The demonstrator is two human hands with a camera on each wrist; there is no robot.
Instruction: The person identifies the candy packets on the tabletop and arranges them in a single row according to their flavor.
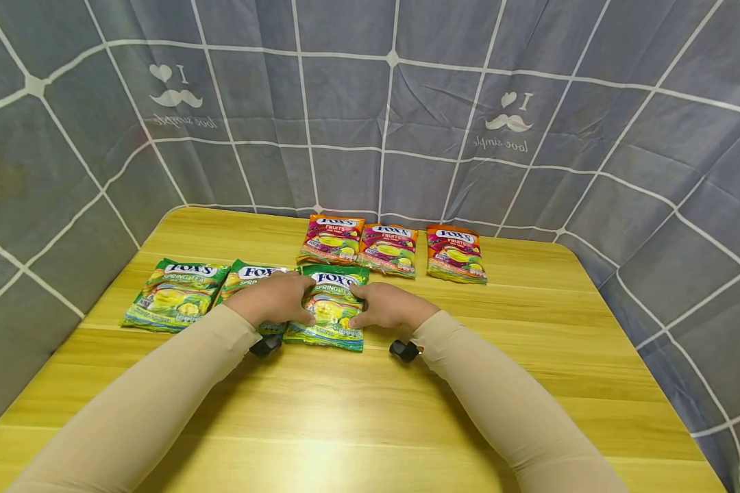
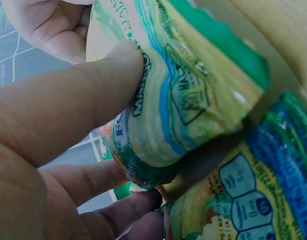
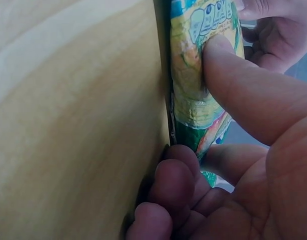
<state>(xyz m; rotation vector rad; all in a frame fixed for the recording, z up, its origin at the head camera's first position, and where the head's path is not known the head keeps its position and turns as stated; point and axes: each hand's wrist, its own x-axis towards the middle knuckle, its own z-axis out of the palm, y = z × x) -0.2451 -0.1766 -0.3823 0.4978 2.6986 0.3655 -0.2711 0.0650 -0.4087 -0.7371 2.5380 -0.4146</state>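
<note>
In the head view my left hand [image 1: 274, 299] and right hand [image 1: 392, 305] hold a green Fox's Spring Tea candy bag [image 1: 331, 313] by its two sides, its printed face up. The left wrist view has the thumb pressed on the front of the bag [image 2: 186, 95], with the fingers curled about its side. From the right wrist, the thumb lies on the face of the bag [image 3: 191, 75] and the fingertips are at its edge, down by the tabletop. A second green bag [image 1: 247, 275] lies partly hidden under my left hand.
Another green bag [image 1: 174, 294] lies at the far left. Behind are three orange-and-purple Fox's Fruits bags: a left one [image 1: 331, 239] and a middle one [image 1: 388, 250] side by side, and a right one [image 1: 456, 255] apart. A grey grid curtain [image 1: 351, 103] surrounds the wooden table [image 1: 321, 424].
</note>
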